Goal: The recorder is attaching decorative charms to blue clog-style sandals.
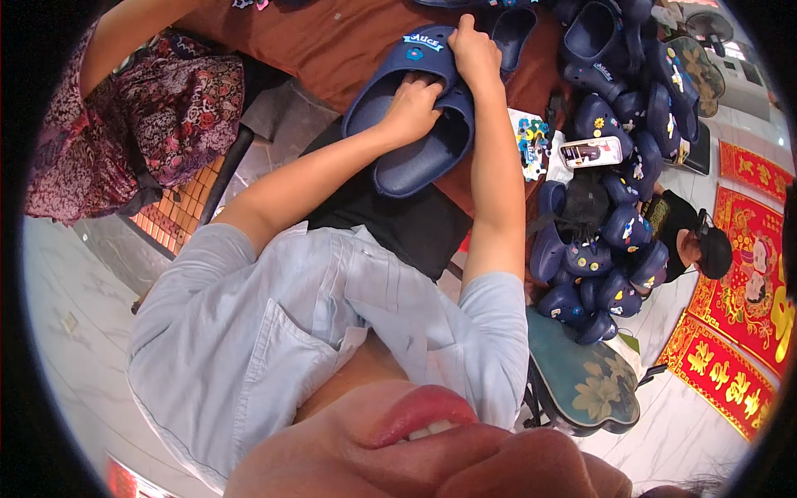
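Two dark blue clogs lie together before me over the brown cloth; the upper clog (383,93) carries a ribbon-shaped name charm and a blue flower charm near its toe. The other clog (413,168) has its heel toward me. My left hand (411,108) reaches into the upper clog's foot opening, its fingertips hidden under the toe part. Around the toe-side edge of that clog, my right hand (476,54) is closed, with the thumb up. Whether it also pinches a small charm cannot be made out. A sheet of colourful charms (533,143) lies right of my right forearm.
Many decorated blue clogs (624,228) are heaped at the right, near a phone (591,153) with a lit screen. A flower-patterned stool (585,378) stands below them. A person in a black cap (714,251) is beyond; another person's patterned clothing (178,116) is at left.
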The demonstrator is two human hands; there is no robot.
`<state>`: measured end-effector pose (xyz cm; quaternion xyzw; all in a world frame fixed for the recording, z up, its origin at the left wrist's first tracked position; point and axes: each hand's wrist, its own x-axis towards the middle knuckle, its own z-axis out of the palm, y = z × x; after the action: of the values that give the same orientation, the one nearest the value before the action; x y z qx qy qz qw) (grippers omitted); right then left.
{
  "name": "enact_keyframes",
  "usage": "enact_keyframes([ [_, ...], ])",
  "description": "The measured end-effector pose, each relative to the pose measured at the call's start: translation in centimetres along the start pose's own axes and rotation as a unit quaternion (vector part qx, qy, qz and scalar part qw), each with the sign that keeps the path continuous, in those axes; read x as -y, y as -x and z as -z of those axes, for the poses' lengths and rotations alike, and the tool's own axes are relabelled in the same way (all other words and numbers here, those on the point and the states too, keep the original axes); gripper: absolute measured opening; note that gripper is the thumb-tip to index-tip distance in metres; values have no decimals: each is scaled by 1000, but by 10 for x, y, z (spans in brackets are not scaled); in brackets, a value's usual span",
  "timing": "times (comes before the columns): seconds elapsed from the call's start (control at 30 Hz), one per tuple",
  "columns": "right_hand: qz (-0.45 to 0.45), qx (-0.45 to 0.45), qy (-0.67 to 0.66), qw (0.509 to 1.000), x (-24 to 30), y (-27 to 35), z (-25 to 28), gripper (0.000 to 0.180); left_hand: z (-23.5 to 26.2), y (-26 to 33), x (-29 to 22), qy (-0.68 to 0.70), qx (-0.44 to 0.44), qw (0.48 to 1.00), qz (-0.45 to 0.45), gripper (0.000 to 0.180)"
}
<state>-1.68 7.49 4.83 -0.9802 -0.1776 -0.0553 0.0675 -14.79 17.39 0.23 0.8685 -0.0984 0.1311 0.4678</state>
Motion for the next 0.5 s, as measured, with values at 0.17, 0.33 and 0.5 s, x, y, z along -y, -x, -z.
enact_keyframes([
  [0.17,19,12,13,1000,-3,-4,0,30,-3,0,0,0,-4,1000,1,31],
  [0.33,55,-107,-216,969,-34,-1,-7,16,1,-1,-6,0,37,999,39,39],
  [0.5,-67,-51,-451,889,-57,30,7,13,-7,5,10,3,-53,998,-31,31],
])
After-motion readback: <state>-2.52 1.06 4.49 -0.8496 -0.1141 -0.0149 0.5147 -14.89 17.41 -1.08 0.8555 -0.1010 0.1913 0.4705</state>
